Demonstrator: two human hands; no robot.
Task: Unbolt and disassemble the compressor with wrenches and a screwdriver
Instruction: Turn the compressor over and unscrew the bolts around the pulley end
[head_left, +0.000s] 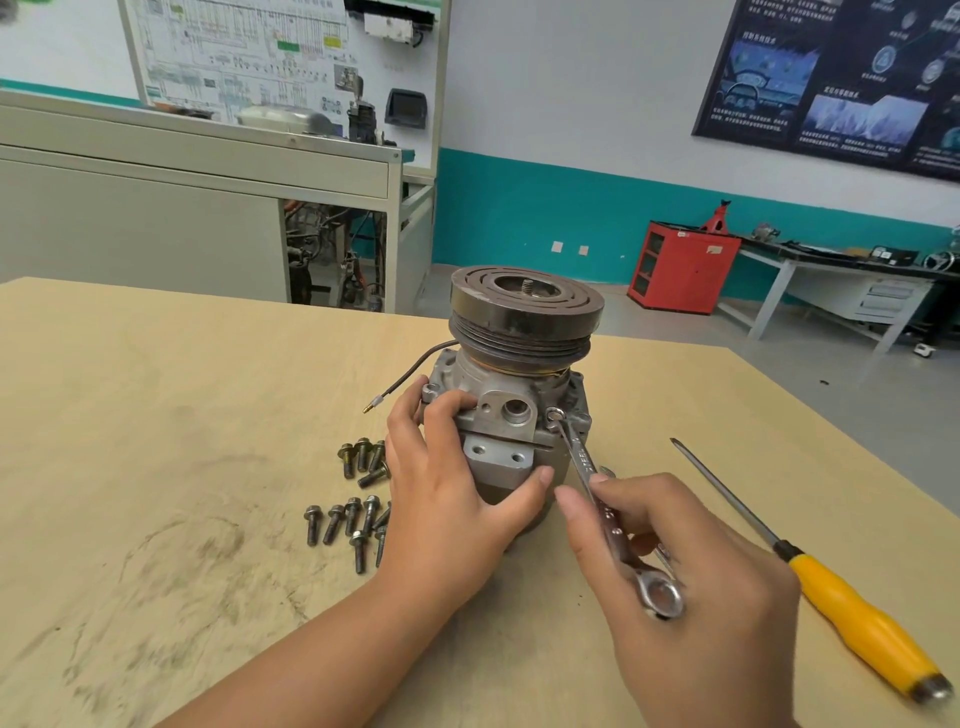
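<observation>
Lower right, our right hand grips the wrench; if it sits poorly on its bolt, it may slip. Our left hand clasps the compressor, upright at centre frame on the table; it looks top-heavy and could tip.

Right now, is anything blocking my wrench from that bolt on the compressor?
Nothing visible does. The wrench, gripped by the right hand, already sits on the bolt on the compressor; the left hand grips the opposite side.

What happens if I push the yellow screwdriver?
The screwdriver would probably roll sideways: its handle looks round and it lies loose on the flat table. It likely won't bend, since its shaft is a straight metal rod.
</observation>
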